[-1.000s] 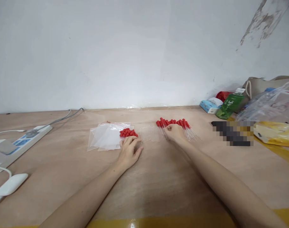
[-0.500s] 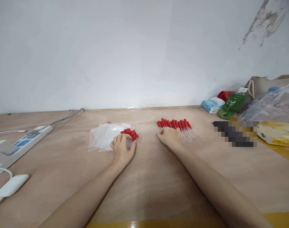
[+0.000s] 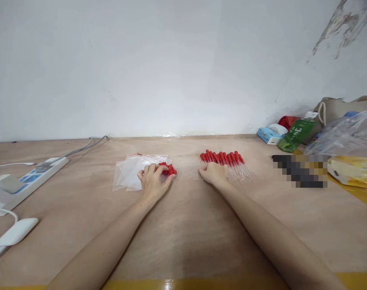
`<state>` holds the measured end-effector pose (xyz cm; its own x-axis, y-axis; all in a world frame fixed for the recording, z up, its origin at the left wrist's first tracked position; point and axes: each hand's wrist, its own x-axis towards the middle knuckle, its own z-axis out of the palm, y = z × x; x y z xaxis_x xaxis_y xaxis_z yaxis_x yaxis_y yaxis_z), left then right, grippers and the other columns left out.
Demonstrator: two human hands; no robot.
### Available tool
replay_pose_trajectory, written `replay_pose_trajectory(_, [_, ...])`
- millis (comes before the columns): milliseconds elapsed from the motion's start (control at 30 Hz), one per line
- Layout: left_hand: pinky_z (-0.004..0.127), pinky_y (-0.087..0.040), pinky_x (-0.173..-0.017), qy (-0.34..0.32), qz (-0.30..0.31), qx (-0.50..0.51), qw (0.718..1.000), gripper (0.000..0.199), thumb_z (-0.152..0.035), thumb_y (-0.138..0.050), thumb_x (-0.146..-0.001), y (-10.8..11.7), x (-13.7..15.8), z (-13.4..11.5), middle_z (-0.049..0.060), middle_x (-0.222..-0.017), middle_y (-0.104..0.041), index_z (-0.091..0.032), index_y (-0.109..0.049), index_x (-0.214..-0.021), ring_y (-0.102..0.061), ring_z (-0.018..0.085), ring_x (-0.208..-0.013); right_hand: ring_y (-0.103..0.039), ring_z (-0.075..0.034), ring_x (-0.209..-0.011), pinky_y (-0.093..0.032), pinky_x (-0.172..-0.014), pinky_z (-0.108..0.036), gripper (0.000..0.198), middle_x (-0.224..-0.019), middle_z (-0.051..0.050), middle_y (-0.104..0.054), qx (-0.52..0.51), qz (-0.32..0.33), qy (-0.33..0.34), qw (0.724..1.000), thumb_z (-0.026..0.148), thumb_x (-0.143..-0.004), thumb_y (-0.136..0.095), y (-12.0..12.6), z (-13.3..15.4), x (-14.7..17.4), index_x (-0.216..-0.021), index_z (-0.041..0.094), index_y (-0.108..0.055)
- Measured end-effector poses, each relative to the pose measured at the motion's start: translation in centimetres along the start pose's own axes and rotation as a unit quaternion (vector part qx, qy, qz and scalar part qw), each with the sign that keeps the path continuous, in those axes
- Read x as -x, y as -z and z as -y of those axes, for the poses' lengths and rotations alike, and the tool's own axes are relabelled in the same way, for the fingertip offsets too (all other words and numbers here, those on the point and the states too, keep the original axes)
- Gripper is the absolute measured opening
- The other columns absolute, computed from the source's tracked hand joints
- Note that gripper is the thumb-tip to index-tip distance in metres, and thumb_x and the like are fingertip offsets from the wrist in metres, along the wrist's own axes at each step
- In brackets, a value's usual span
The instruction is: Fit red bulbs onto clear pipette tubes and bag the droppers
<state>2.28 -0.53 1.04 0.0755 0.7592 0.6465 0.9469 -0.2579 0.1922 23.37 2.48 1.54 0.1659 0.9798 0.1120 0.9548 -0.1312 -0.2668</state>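
My left hand (image 3: 155, 180) reaches over a small pile of red rubber bulbs (image 3: 170, 170), its fingers curved and the thumb apart from them. The fingertips touch the pile. Clear flat bags (image 3: 123, 177) lie under and beside this hand. My right hand (image 3: 214, 173) is closed in a pinch at the right end of a row of thin clear tubes (image 3: 186, 170), on a tube whose tip is mostly hidden. Just behind and right of it lie several droppers (image 3: 231, 158), clear tubes with red bulbs fitted, side by side in a row.
On the left are a white power strip (image 3: 44, 177) and a white plug-like piece (image 3: 17, 232) with cables. At the right stand a tissue pack (image 3: 269, 135), a green bottle (image 3: 298, 133), plastic bags (image 3: 346, 133), a yellow packet (image 3: 352, 171) and a blurred dark object (image 3: 298, 171).
My left hand has moved slightly up and onto the red bulbs, its fingers now covering part of the pile. My right hand stays almost where it was.
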Motion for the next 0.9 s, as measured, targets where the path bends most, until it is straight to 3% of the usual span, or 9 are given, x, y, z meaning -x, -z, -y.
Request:
replay_pose_trajectory(100, [0.041,-0.026,-0.079,-0.029,0.010,-0.005,1.000,0.020,-0.037,-0.055,-0.078,0.1,-0.5,0.1,0.006,-0.092,-0.058,-0.023,-0.064,-0.089,-0.048,0.024,-0.092,-0.059,-0.022,-0.072,-0.027,-0.075,-0.037,0.028,-0.073,-0.009,-0.067,-0.010,-0.006,0.000,1.000,0.034,-0.075,-0.044,0.1,0.1,0.1,-0.065,0.019,-0.066])
replay_pose_trajectory(200, [0.042,-0.026,-0.083,-0.118,0.046,-0.020,0.992,0.021,-0.028,-0.047,-0.083,0.4,-1.3,0.7,0.008,-0.104,-0.057,-0.023,-0.061,-0.098,-0.047,0.025,-0.099,-0.059,-0.022,-0.074,-0.026,-0.076,-0.038,0.029,-0.075,-0.008,-0.067,-0.028,-0.035,0.005,0.999,0.034,-0.076,-0.043,0.4,0.0,0.5,-0.068,0.020,-0.066])
replay_pose_trajectory(300, [0.042,-0.024,-0.089,-0.222,0.105,-0.018,0.969,0.027,-0.017,-0.040,-0.085,0.5,-2.1,1.5,0.007,-0.111,-0.056,-0.024,-0.056,-0.106,-0.048,0.022,-0.104,-0.058,-0.020,-0.072,-0.025,-0.076,-0.037,0.026,-0.073,-0.005,-0.066,-0.052,-0.072,0.020,0.996,0.034,-0.075,-0.043,0.7,-0.4,1.3,-0.067,0.020,-0.064])
replay_pose_trajectory(433, [0.040,-0.026,-0.091,-0.290,0.159,-0.014,0.944,0.032,-0.012,-0.040,-0.082,-0.2,-2.9,2.5,0.007,-0.110,-0.059,-0.023,-0.055,-0.107,-0.051,0.020,-0.102,-0.056,-0.018,-0.070,-0.024,-0.076,-0.035,0.024,-0.068,-0.002,-0.065,-0.067,-0.106,0.062,0.990,0.033,-0.075,-0.045,1.1,-1.4,3.3,-0.064,0.020,-0.061])
replay_pose_trajectory(633, [0.037,-0.036,-0.083,-0.295,0.157,-0.018,0.942,0.029,-0.008,-0.045,-0.075,-0.7,-3.2,2.2,0.010,-0.100,-0.062,-0.019,-0.060,-0.098,-0.056,0.023,-0.094,-0.055,-0.015,-0.067,-0.023,-0.073,-0.033,0.022,-0.065,-0.001,-0.063,-0.057,-0.144,0.128,0.980,0.031,-0.077,-0.045,1.1,-2.8,6.0,-0.064,0.019,-0.059])
replay_pose_trajectory(900, [0.037,-0.041,-0.081,-0.268,0.124,-0.003,0.955,0.034,0.000,-0.043,-0.070,-0.4,-3.4,2.1,0.012,-0.098,-0.061,-0.016,-0.059,-0.096,-0.059,0.023,-0.087,-0.054,-0.015,-0.068,-0.023,-0.069,-0.030,0.023,-0.063,0.000,-0.061,-0.078,-0.175,0.139,0.972,0.031,-0.078,-0.045,-0.3,-3.7,6.5,-0.064,0.019,-0.058])
